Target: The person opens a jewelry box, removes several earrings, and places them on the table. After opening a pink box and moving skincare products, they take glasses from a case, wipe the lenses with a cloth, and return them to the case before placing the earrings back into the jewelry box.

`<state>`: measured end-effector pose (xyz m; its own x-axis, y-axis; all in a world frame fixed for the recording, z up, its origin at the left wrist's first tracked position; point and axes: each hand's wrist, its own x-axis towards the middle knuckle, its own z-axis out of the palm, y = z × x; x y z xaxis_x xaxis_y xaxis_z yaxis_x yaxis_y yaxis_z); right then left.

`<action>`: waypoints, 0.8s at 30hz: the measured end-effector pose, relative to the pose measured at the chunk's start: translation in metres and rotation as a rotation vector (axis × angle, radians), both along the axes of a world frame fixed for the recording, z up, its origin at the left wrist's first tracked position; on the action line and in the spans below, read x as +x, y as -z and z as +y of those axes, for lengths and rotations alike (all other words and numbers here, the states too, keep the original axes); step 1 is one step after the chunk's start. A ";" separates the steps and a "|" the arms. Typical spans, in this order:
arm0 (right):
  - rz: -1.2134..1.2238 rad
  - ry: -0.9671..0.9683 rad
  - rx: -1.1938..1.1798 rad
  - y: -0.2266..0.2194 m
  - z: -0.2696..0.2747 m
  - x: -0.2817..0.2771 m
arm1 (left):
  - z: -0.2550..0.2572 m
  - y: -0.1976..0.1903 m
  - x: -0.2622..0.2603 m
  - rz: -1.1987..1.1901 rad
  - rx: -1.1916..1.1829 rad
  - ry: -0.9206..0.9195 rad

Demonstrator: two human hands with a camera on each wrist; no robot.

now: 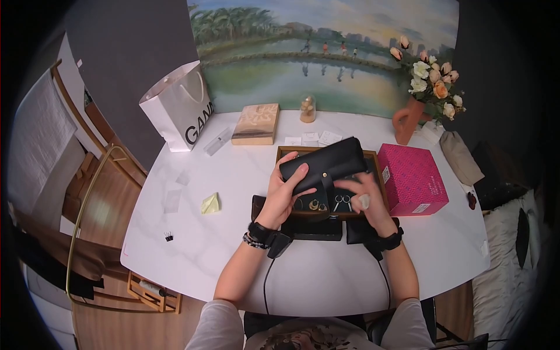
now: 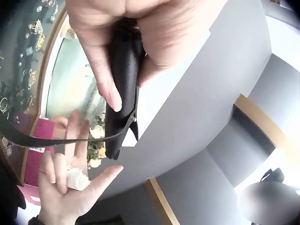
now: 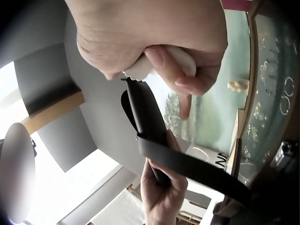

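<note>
My left hand point(image 1: 284, 189) grips a black leather pouch point(image 1: 329, 160) by its left end, with the thumb across the front and the fingers behind. A long narrow strap point(image 2: 61, 141) hangs loose from the pouch near a metal snap. My right hand point(image 1: 373, 201) is beside the pouch's right end, index finger extended. Its other fingers curl round a small white cloth point(image 3: 180, 61) with a zigzag edge. Below both hands is a wooden-framed jewelry tray point(image 1: 380, 175) with gold earrings point(image 1: 315, 205) and silver hoop earrings point(image 1: 342, 202); the pouch and hands hide part of it.
A pink patterned box point(image 1: 413, 178) stands right of the tray, with a flower vase point(image 1: 410, 119) behind. Further left are a wooden box point(image 1: 255, 129), a white paper bag point(image 1: 178, 111), a yellow folded paper point(image 1: 210, 203) and a binder clip point(image 1: 168, 236). Black cases point(image 1: 315, 230) lie before the tray.
</note>
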<state>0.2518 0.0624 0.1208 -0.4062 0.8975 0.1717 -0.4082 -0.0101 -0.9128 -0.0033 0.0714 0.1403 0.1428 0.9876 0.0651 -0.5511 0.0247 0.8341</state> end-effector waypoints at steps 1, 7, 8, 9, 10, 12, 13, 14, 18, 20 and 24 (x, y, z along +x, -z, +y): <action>0.002 -0.001 -0.002 0.003 -0.003 -0.006 | 0.000 -0.001 0.000 -0.045 0.005 -0.033; -0.324 -0.021 0.155 -0.026 -0.039 -0.037 | 0.003 -0.001 -0.005 0.095 0.090 -0.219; -0.327 0.014 0.176 -0.027 -0.038 -0.033 | 0.005 -0.001 -0.006 0.094 0.088 -0.217; -0.327 0.016 0.174 -0.029 -0.038 -0.031 | 0.006 0.001 -0.008 0.167 0.100 -0.233; -0.333 0.058 0.204 -0.032 -0.038 -0.029 | 0.008 0.002 -0.009 0.240 0.112 -0.247; -0.389 0.106 0.141 -0.044 -0.040 -0.017 | 0.013 0.010 -0.010 0.310 0.143 -0.199; -0.388 0.109 0.140 -0.043 -0.037 -0.015 | 0.013 0.010 -0.010 0.378 0.175 -0.154; -0.231 0.109 0.135 -0.040 -0.034 -0.013 | 0.013 0.010 -0.010 0.379 0.174 -0.150; -0.221 0.244 0.212 -0.054 -0.038 -0.011 | 0.007 0.010 -0.009 0.527 0.236 0.105; -0.448 0.357 0.201 -0.049 -0.030 -0.002 | 0.000 0.002 -0.008 0.632 0.245 0.249; -0.452 0.412 0.189 -0.041 -0.020 0.008 | -0.005 0.001 -0.004 0.631 0.259 0.416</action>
<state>0.2598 0.0427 0.1616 -0.1036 0.9666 0.2345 0.0815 0.2432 -0.9665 -0.0075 0.0668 0.1397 0.5823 0.8100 0.0692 0.0389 -0.1128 0.9929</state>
